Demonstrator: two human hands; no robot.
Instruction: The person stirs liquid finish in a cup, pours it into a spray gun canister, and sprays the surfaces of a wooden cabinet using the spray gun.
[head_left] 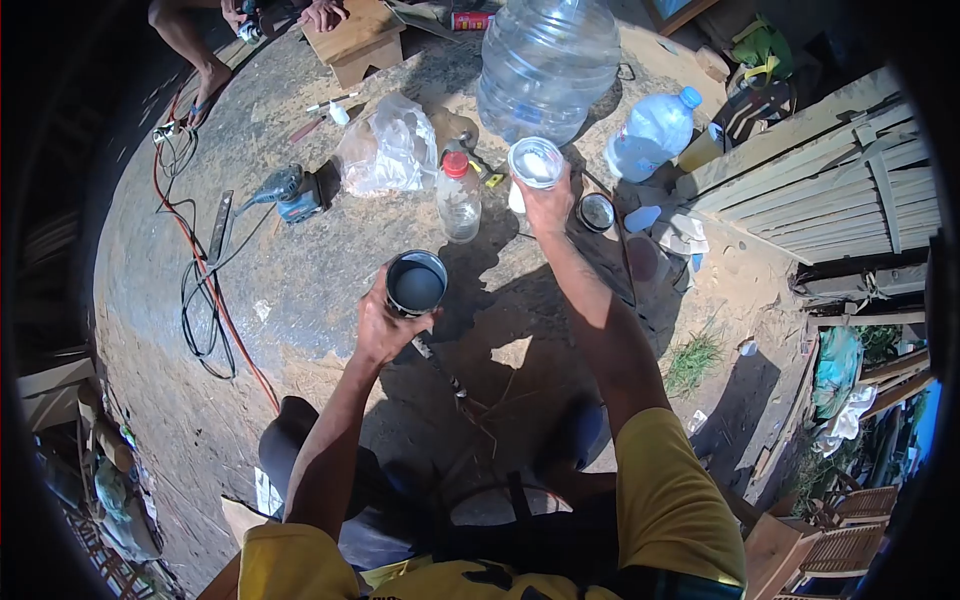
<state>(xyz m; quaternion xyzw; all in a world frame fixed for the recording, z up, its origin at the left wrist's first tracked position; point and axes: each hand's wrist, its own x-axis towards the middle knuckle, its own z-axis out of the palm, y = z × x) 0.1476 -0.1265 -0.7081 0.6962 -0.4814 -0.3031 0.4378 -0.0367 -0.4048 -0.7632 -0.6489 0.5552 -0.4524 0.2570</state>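
My left hand [378,325] is wrapped around a dark cup [417,283] with grey-black liquid inside. Stretched farther forward, my right hand [547,205] grips a white tub [537,163] that has something white in it. Between them stands a clear plastic bottle [459,205] with a red cap. Just right of my right wrist lies a small round dark-rimmed can [596,212]. A crumpled clear plastic bag [388,150] rests left of the bottle.
A large clear water jug [548,70] and a blue-capped bottle [652,135] stand ahead. At left are a blue power sander [297,194] and an orange cord [205,265]. Another person's hand [324,13] touches a wooden stool [352,38]. Wooden slats [830,180] border the right.
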